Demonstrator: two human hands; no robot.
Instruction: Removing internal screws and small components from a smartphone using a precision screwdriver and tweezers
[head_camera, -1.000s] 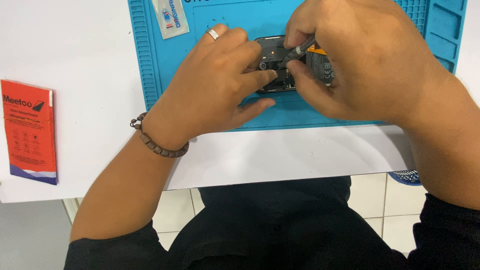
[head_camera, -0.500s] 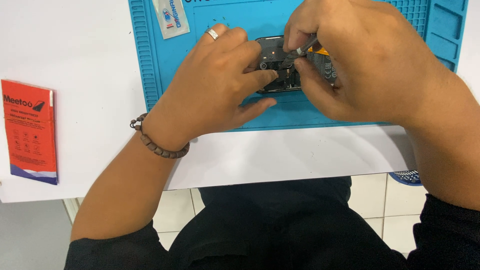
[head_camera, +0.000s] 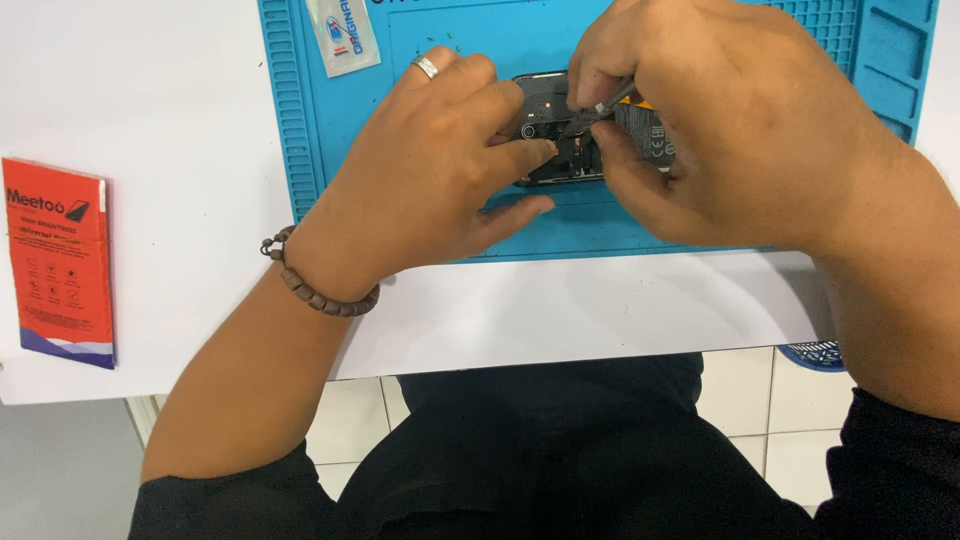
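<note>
The right hand (head_camera: 730, 130) covered most of the opened phone (head_camera: 556, 140) — its right end could not be seen. The thin tool (head_camera: 600, 108) showed only its tip. The blue mat (head_camera: 300, 120) ran off the top edge — likewise the small packet (head_camera: 343, 32).

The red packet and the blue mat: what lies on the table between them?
In the head view only bare white table lies between the red packet and the blue mat.
</note>
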